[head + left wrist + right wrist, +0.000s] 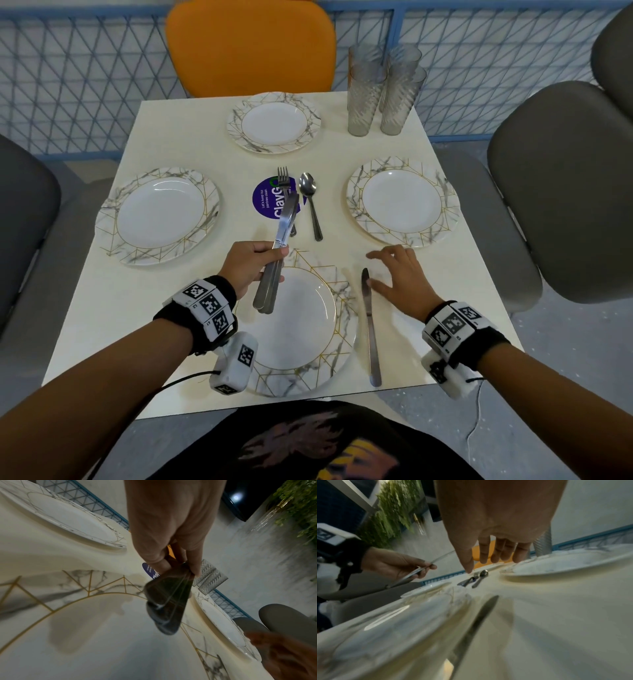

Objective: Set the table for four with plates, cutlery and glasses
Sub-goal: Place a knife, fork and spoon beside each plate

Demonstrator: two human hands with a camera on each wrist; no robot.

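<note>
Four plates are set on the table (191, 308), one per side: near plate (298, 342), left plate (159, 216), far plate (274, 122), right plate (402, 202). One knife (370, 329) is laid just beside the near plate's right edge, blade pointing away. A bundle of knives (279, 253) is gripped mid-length by the left hand (251, 265), fingers and thumb curled round it, held in the air above the near plate's far-left rim; exact count can't be told, approx. 2–3. The right hand (399, 274) is spread w/ fingers straight and nothing held, just right of the laid knife's blade; whether the tabletop is touched can't be told. A fork (286, 192) and spoon (310, 205) are left lying near the centre sticker (265, 202); more pieces may be hidden under the bundle. The glasses (382, 90) are grouped at the far-right corner, not yet distributed. Judged stage: cutlery being dealt out, one place started, three to go. Risks from here: the bundle is pinched loosely at one point, so a knife could be let slip onto the near plate when one is drawn out; the laid knife could be nudged askew by the right hand's thumb side; the tall glasses could be knocked by a sleeve or wrist unit if the far plate is reached across carelessly.
</note>
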